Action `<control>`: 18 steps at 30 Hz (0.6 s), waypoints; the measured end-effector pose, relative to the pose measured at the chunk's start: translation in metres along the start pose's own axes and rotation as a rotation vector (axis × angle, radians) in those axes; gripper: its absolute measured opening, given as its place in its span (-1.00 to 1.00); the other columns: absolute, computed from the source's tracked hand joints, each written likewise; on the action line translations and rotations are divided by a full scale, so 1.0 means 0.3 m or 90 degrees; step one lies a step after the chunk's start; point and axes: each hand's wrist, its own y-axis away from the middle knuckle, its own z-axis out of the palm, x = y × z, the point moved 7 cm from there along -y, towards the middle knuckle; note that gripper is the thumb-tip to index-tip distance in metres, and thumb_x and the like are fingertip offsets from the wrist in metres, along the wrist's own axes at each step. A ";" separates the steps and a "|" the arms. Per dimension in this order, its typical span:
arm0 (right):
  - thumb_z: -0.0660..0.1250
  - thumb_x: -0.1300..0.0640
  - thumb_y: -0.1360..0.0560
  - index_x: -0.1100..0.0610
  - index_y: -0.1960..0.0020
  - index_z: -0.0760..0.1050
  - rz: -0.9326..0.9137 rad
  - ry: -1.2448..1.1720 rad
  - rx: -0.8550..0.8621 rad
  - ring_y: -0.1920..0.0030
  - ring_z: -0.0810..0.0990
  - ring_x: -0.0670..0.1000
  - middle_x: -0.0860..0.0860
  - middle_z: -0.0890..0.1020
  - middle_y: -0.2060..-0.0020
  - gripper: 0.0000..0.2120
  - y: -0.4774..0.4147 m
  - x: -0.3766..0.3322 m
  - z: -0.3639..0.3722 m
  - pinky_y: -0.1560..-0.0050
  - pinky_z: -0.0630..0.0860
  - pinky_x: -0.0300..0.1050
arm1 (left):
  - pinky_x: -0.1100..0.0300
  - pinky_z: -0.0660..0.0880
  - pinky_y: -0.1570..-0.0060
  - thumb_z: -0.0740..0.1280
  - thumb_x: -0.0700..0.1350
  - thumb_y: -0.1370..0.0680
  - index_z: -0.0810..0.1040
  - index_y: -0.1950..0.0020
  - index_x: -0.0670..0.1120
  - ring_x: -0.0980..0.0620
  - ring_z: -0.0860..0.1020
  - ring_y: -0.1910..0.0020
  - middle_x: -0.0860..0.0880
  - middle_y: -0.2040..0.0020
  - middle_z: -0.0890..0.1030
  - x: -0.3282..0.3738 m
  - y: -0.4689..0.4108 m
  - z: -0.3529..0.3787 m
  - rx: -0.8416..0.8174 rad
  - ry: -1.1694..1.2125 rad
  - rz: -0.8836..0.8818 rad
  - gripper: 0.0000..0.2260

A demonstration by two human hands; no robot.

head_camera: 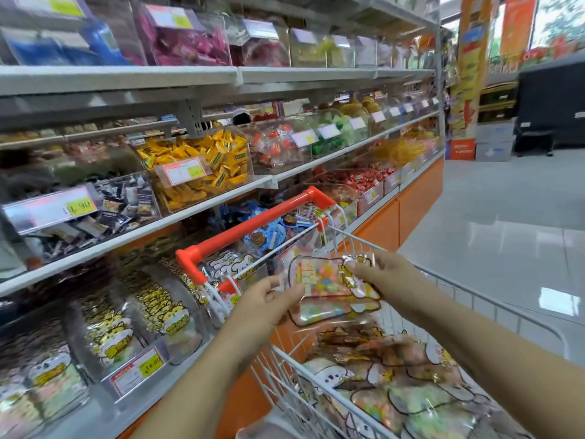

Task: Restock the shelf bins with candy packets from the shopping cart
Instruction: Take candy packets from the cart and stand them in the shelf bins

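Note:
Both hands hold a small stack of clear candy packets [326, 286] with coloured sweets and yellow cartoon print, above the cart. My left hand [269, 297] pinches the stack's left edge. My right hand [380, 274] grips its upper right corner. The white wire shopping cart [285, 369] with a red handle [253, 229] stands below, holding several more such packets [395, 384]. Clear shelf bins [126, 327] at lower left hold the same yellow-printed packets.
Shelves run along the left, with bins of yellow sweets [202, 166], dark packets [120, 210] and red sweets [357, 182]. Price tags hang on the bin fronts. An open tiled floor [506, 242] lies to the right, with an orange pillar [468, 74] far off.

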 end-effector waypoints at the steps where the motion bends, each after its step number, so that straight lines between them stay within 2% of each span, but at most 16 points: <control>1: 0.40 -0.18 -0.50 0.30 0.03 0.51 -0.011 0.032 0.034 0.36 0.43 0.17 0.33 0.46 0.30 -0.50 0.002 -0.005 -0.003 0.18 0.54 0.13 | -0.18 0.50 -0.27 0.51 0.27 -0.38 0.52 -0.31 0.03 -0.04 0.65 -0.06 -0.04 -0.14 0.69 -0.005 0.000 0.021 -0.022 0.042 -0.007 -0.41; 2: 0.39 -0.18 -0.51 0.27 0.14 0.45 -0.024 0.066 0.072 0.41 0.35 0.10 0.23 0.37 0.38 -0.52 0.010 -0.017 -0.006 0.32 0.34 -0.04 | -0.16 0.54 -0.23 0.49 0.18 -0.44 0.51 -0.32 0.01 -0.08 0.67 -0.08 -0.06 -0.11 0.70 -0.010 0.004 0.044 -0.044 0.078 -0.018 -0.49; 3: 0.38 -0.15 -0.53 0.21 0.22 0.37 -0.043 0.094 0.105 0.44 0.27 0.02 0.12 0.29 0.41 -0.55 0.017 -0.029 -0.009 0.35 0.23 -0.08 | -0.14 0.57 -0.19 0.47 0.10 -0.49 0.48 -0.34 -0.01 -0.10 0.67 -0.07 -0.08 -0.09 0.70 -0.020 0.001 0.055 -0.047 0.092 -0.028 -0.53; 5: 0.35 -0.16 -0.55 0.14 0.25 0.32 -0.070 0.113 0.129 0.45 0.21 -0.05 0.04 0.25 0.42 -0.57 0.019 -0.042 -0.012 0.35 0.15 -0.11 | -0.10 0.60 -0.12 0.43 0.01 -0.55 0.46 -0.36 -0.03 -0.12 0.67 -0.01 -0.15 -0.06 0.70 -0.039 -0.014 0.057 -0.021 0.067 -0.027 -0.60; 7: 0.36 -0.25 -0.50 0.16 0.21 0.43 -0.054 0.044 0.082 0.45 0.26 -0.06 -0.01 0.31 0.44 -0.54 0.013 -0.030 -0.003 0.33 0.23 -0.12 | -0.10 0.59 -0.04 0.39 -0.07 -0.59 0.53 -0.25 -0.03 -0.18 0.66 0.04 -0.17 -0.02 0.70 -0.039 -0.022 0.042 0.029 0.046 0.001 -0.76; 8: 0.38 -0.30 -0.45 0.15 0.12 0.51 -0.024 -0.004 0.032 0.44 0.34 -0.07 -0.03 0.38 0.44 -0.52 0.015 -0.021 0.009 0.31 0.32 -0.09 | -0.07 0.59 0.02 0.37 -0.10 -0.60 0.54 -0.21 -0.03 -0.17 0.65 0.09 -0.18 0.02 0.70 -0.036 -0.021 0.034 0.048 0.047 0.012 -0.81; 10: 0.46 -0.26 -0.41 0.08 -0.07 0.55 0.031 -0.024 -0.065 0.36 0.49 -0.06 -0.01 0.55 0.34 -0.54 0.021 0.001 0.030 0.22 0.49 -0.01 | 0.00 0.56 0.16 0.38 -0.12 -0.60 0.52 -0.22 -0.06 -0.10 0.60 0.19 -0.18 0.08 0.67 -0.024 -0.010 0.024 0.059 0.047 0.020 -0.79; 11: 0.48 -0.18 -0.44 0.10 -0.09 0.53 0.021 -0.003 -0.095 0.33 0.52 -0.04 0.05 0.54 0.32 -0.59 0.025 -0.004 0.032 0.21 0.52 -0.05 | 0.02 0.57 0.18 0.40 -0.12 -0.58 0.50 -0.26 -0.07 -0.07 0.61 0.19 -0.16 0.06 0.68 -0.020 -0.008 0.023 0.038 0.058 0.020 -0.73; 12: 0.47 -0.08 -0.48 0.15 -0.06 0.51 -0.005 0.014 -0.104 0.34 0.51 -0.04 0.10 0.47 0.33 -0.66 0.029 -0.020 0.023 0.24 0.52 -0.11 | 0.01 0.59 0.13 0.43 -0.09 -0.55 0.48 -0.30 -0.07 -0.07 0.64 0.14 -0.15 0.00 0.69 -0.012 -0.001 0.030 -0.007 0.084 0.007 -0.66; 13: 0.46 0.00 -0.51 0.20 0.00 0.47 -0.037 0.022 -0.097 0.36 0.47 -0.04 0.14 0.36 0.33 -0.71 0.029 -0.042 0.006 0.25 0.51 -0.16 | -0.05 0.61 0.00 0.46 -0.03 -0.51 0.46 -0.34 -0.07 -0.11 0.66 0.03 -0.15 -0.10 0.68 -0.009 0.007 0.034 -0.066 0.125 -0.013 -0.56; 15: 0.44 0.09 -0.52 0.16 0.10 0.41 -0.089 0.026 -0.080 0.36 0.36 -0.03 0.13 0.21 0.29 -0.78 0.033 -0.085 -0.025 0.23 0.47 -0.19 | -0.20 0.52 -0.23 0.50 0.22 -0.41 0.49 -0.37 -0.04 -0.24 0.61 -0.19 -0.17 -0.23 0.63 0.022 0.029 0.032 -0.180 0.162 -0.048 -0.38; 17: 0.45 0.10 -0.52 0.07 0.08 0.43 -0.124 0.043 -0.102 0.31 0.27 0.06 0.15 0.16 0.25 -0.81 0.039 -0.115 -0.021 0.19 0.40 -0.10 | -0.16 0.53 -0.23 0.35 0.36 -0.44 0.56 -0.31 0.00 -0.21 0.62 -0.20 -0.17 -0.21 0.65 0.059 0.037 0.013 -0.209 0.113 -0.050 -0.41; 18: 0.46 0.09 -0.52 0.06 0.02 0.46 -0.137 0.057 -0.125 0.29 0.24 0.12 0.16 0.16 0.23 -0.82 0.044 -0.122 -0.008 0.19 0.40 -0.03 | -0.10 0.56 -0.18 0.28 0.33 -0.48 0.59 -0.27 -0.01 -0.16 0.64 -0.16 -0.15 -0.17 0.67 0.064 0.028 -0.002 -0.196 0.073 -0.056 -0.46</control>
